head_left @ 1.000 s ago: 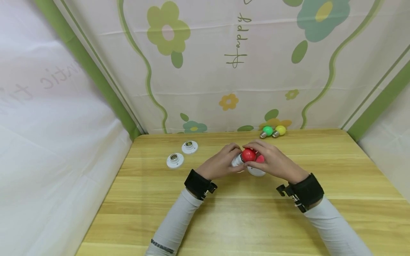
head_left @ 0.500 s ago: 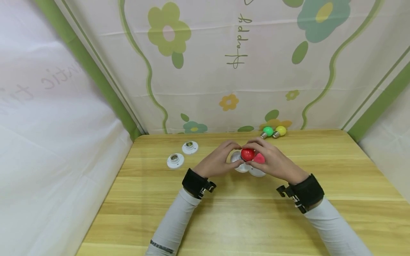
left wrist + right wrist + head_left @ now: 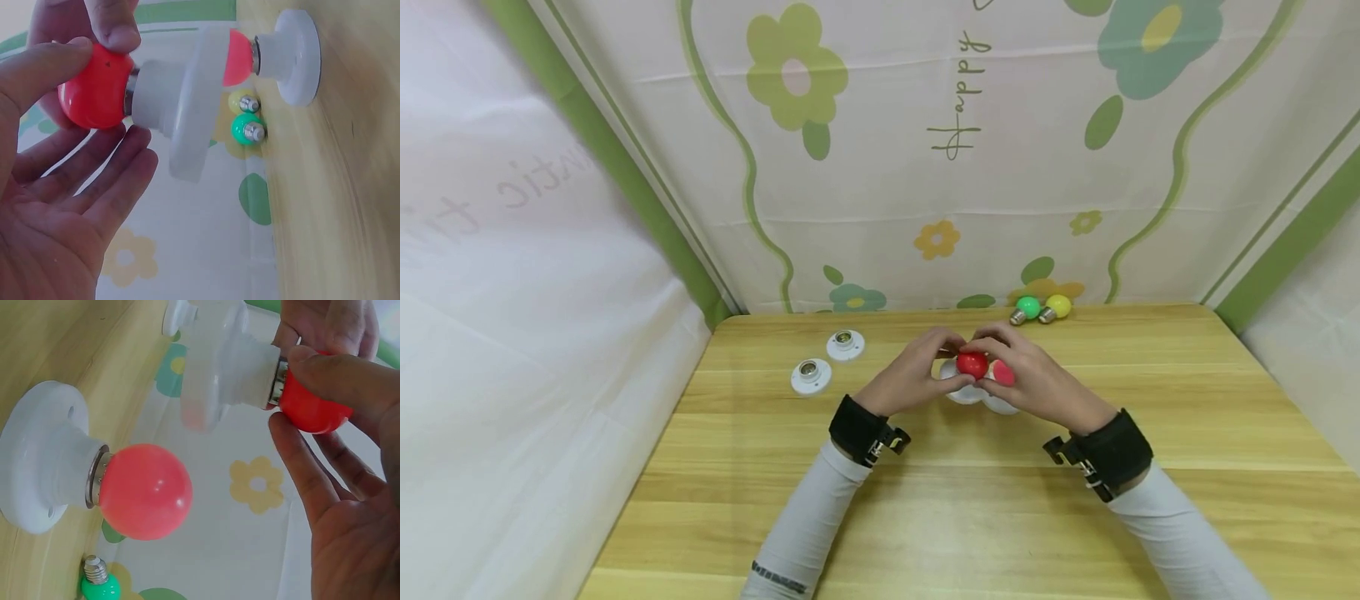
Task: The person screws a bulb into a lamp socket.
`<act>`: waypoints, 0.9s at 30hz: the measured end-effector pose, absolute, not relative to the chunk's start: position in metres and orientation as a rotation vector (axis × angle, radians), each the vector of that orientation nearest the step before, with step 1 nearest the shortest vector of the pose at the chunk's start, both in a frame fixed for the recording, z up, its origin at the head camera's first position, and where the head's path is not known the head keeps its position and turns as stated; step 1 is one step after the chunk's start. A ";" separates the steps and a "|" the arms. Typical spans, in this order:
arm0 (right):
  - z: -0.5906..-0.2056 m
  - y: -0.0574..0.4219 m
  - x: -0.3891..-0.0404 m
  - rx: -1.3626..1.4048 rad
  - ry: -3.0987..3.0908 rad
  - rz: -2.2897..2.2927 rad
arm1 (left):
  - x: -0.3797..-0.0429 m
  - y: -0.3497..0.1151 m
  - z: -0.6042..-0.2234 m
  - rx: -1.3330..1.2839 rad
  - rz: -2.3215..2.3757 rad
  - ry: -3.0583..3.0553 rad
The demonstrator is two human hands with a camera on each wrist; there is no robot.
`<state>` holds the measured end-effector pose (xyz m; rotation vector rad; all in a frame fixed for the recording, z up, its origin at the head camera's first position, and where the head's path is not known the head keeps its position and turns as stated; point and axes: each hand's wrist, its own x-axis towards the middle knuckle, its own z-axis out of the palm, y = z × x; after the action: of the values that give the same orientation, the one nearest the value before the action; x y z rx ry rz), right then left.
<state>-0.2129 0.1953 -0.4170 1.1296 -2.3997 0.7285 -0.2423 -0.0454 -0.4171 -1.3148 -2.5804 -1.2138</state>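
Note:
Both hands are at a red light bulb over the middle of the table. My left hand holds the bulb from the left, its thumb on the near side of the globe. From the other side my right hand grips the same globe with thumb and fingers. The bulb's metal base sits in a white lamp socket, which hangs below the globe, raised off the table in both wrist views. A strip of metal shows between globe and socket. Close by, a pinkish-red bulb stands in another white socket on the table.
Two bulbless white sockets stand at the table's left. At the back edge lie a green bulb and a yellow bulb. Behind them hangs a flowered curtain.
My left hand has shifted from the socket to the red bulb. The socket has swung from tilted to beneath the bulb. Bulb and right hand have moved slightly left.

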 end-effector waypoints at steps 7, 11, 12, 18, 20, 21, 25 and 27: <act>-0.417 0.192 -0.212 1.127 -2.390 0.729 | -0.241 -0.044 -0.417 -1.328 -1.346 -2.564; -0.417 0.192 -0.212 1.115 -2.393 0.726 | -0.241 -0.044 -0.416 -1.314 -1.336 -2.576; -0.417 0.192 -0.212 1.111 -2.393 0.723 | -0.241 -0.044 -0.417 -1.313 -1.332 -2.578; -0.418 0.192 -0.211 1.112 -2.386 0.713 | -0.242 -0.044 -0.417 -1.314 -1.314 -2.576; -0.418 0.193 -0.212 1.118 -2.383 0.715 | -0.242 -0.044 -0.418 -1.314 -1.312 -2.577; -0.418 0.193 -0.212 1.121 -2.383 0.715 | -0.243 -0.044 -0.418 -1.313 -1.311 -2.577; -0.418 0.193 -0.212 1.131 -2.380 0.717 | -0.243 -0.045 -0.418 -1.306 -1.314 -2.584; -0.418 0.194 -0.212 1.133 -2.382 0.717 | -0.243 -0.045 -0.419 -1.304 -1.314 -2.587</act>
<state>-0.2124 0.1937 -0.4178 1.1334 -2.3816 0.7170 -0.2434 -0.0450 -0.4191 -1.3039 -2.5870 -1.3141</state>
